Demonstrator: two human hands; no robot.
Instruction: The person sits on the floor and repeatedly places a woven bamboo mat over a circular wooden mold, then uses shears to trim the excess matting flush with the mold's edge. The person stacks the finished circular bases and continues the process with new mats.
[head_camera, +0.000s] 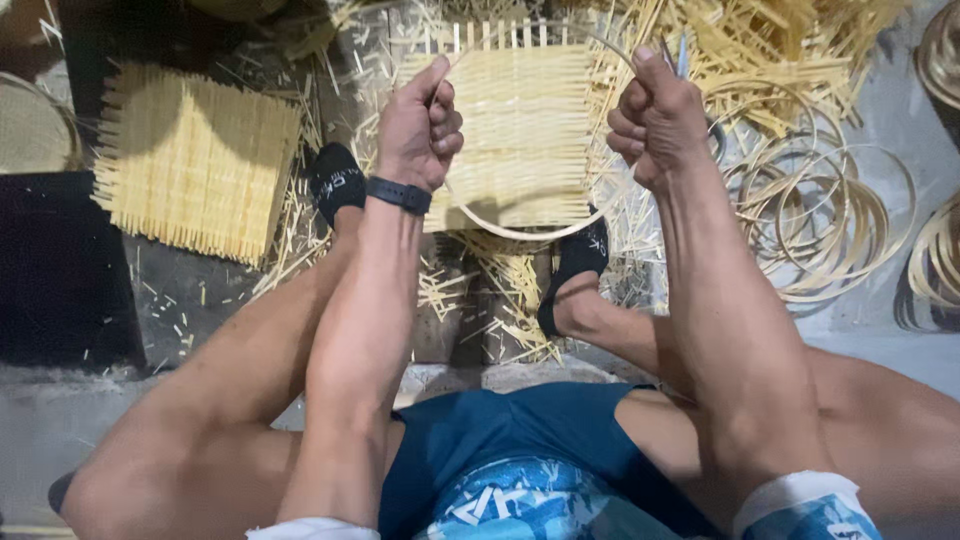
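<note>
1. The left hand (420, 125) is clenched on the thin hoop (520, 232) at about its ten o'clock.
2. The right hand (650, 120) is fisted on the same hoop at two o'clock.
3. The hoop lies over a woven mat (525, 120) on the floor (90, 420), between two black-socked feet (335, 180).
4. A second woven mat (195, 160) lies at nine o'clock; loose hoops (820, 220) pile at three o'clock.
</note>
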